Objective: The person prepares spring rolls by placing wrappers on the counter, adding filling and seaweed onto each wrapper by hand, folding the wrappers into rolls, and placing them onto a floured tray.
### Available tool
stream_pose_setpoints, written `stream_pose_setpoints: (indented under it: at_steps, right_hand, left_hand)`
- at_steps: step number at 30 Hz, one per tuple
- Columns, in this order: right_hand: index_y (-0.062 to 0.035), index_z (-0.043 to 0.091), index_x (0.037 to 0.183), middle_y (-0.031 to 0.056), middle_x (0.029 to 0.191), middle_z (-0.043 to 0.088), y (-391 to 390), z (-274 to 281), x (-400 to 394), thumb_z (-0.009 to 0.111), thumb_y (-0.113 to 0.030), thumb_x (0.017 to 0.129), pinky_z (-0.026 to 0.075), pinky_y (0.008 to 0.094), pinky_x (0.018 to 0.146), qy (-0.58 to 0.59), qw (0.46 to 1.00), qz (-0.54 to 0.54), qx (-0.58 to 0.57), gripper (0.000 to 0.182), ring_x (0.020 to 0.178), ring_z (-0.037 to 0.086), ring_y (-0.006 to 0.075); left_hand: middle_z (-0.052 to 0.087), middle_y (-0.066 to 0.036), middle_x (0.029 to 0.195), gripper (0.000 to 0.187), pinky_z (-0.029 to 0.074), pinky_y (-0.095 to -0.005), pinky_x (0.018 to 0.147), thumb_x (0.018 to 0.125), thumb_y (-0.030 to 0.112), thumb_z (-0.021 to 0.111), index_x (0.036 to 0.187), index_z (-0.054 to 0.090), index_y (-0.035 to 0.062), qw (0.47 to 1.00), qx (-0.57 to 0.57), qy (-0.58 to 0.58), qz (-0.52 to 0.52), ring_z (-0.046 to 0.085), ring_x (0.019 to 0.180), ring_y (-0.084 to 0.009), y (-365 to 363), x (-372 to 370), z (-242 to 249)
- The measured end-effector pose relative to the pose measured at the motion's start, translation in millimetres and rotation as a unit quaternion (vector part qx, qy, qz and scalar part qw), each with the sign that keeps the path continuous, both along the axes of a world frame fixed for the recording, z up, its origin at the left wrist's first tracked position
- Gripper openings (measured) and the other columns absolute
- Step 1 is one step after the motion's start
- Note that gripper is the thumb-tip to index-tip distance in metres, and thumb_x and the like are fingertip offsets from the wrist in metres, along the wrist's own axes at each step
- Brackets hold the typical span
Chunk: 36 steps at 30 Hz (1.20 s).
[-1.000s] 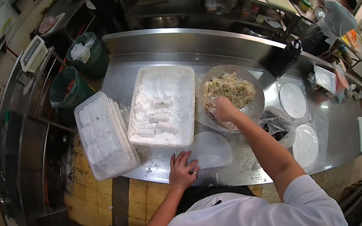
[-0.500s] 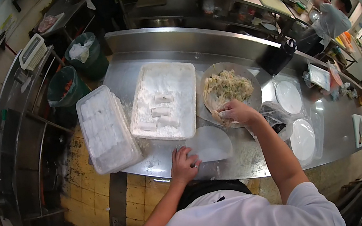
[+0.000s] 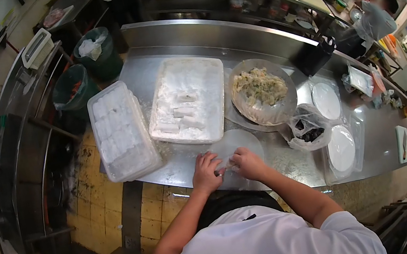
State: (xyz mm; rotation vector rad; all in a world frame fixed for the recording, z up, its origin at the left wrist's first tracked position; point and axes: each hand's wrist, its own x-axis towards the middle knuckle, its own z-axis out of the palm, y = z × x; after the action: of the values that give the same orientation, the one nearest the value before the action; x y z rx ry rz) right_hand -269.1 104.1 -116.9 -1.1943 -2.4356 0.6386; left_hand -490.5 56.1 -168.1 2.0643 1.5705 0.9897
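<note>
A thin, translucent round wrapper [image 3: 245, 140] lies on the steel table in front of me. My left hand [image 3: 206, 173] rests at its left edge, fingers curled, with a small dark piece showing by the thumb. On the wrapper's near part, my right hand [image 3: 247, 164] has its fingertips pinched together beside the left. A bit of pale filling shows at those fingertips, mostly hidden. Beyond sits a clear bowl [image 3: 291, 96] of pale, green-flecked filling [image 3: 261, 87]. Several white rolls [image 3: 185, 112] lie in a white tray [image 3: 196, 63] dusted with powder.
Stacked plastic containers [image 3: 118, 130] stand left of the tray. To the right are a plastic bag [image 3: 319, 141] of dark pieces, two stacks of white rounds [image 3: 326, 101] and a black container [image 3: 313, 57]. Green bins [image 3: 98, 58] stand past the table's left end. Another person [image 3: 373, 18] is at far right.
My right hand has left the bowl, coming down and left to the wrapper beside my left hand. The left hand stays nearly in place. The whole view has shifted slightly.
</note>
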Motion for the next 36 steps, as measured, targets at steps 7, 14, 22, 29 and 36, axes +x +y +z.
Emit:
stream_pose_setpoints:
  at_steps: [7,14,22,29,36]
  right_hand:
    - [-0.0040,0.077,0.093,0.0168,0.098,0.071,-3,2,19,0.072,-0.015,0.086,0.059,0.0475,0.090,-0.088,0.995,-0.010,-0.036,0.014,0.103,0.070,0.0377]
    - [-0.0033,0.081,0.090,0.0181,0.098,0.073,1,5,24,0.070,-0.011,0.087,0.060,0.0494,0.089,-0.044,0.996,-0.058,-0.051,0.014,0.096,0.073,0.0410]
    - [-0.0025,0.084,0.103,0.0227,0.102,0.079,3,-1,34,0.069,-0.007,0.085,0.061,0.0458,0.090,-0.021,0.983,-0.156,-0.098,0.024,0.096,0.076,0.0405]
    - [-0.0009,0.083,0.106,0.0228,0.103,0.079,0,33,33,0.071,-0.009,0.084,0.062,0.0468,0.088,-0.002,0.965,-0.232,-0.121,0.026,0.096,0.078,0.0388]
    - [-0.0041,0.083,0.105,0.0186,0.102,0.080,14,-5,12,0.075,-0.018,0.083,0.062,0.0469,0.090,-0.162,0.981,-0.066,-0.079,0.027,0.092,0.077,0.0379]
  left_hand:
    - [0.066,-0.009,0.136,0.036,0.036,-0.0599,0.125,0.079,0.016,0.084,0.114,0.074,0.0118,1.000,-0.015,-0.015,-0.008,0.057,0.139,-0.0361,-2,0,4]
    - [0.067,-0.009,0.135,0.037,0.038,-0.0599,0.124,0.078,0.018,0.086,0.113,0.075,0.0121,1.000,0.002,-0.009,-0.009,0.058,0.138,-0.0367,-2,-2,0]
    - [0.066,-0.010,0.135,0.035,0.037,-0.0598,0.124,0.080,0.018,0.084,0.112,0.074,0.0117,1.000,0.015,-0.014,-0.019,0.057,0.139,-0.0364,-2,-4,-4]
    - [0.065,-0.010,0.135,0.033,0.036,-0.0615,0.124,0.082,0.020,0.082,0.112,0.073,0.0120,1.000,0.025,-0.003,-0.011,0.056,0.139,-0.0366,-3,-1,-5]
    - [0.067,-0.010,0.136,0.034,0.035,-0.0612,0.126,0.082,0.019,0.082,0.113,0.073,0.0120,1.000,0.023,0.015,-0.011,0.057,0.139,-0.0368,-2,0,-6]
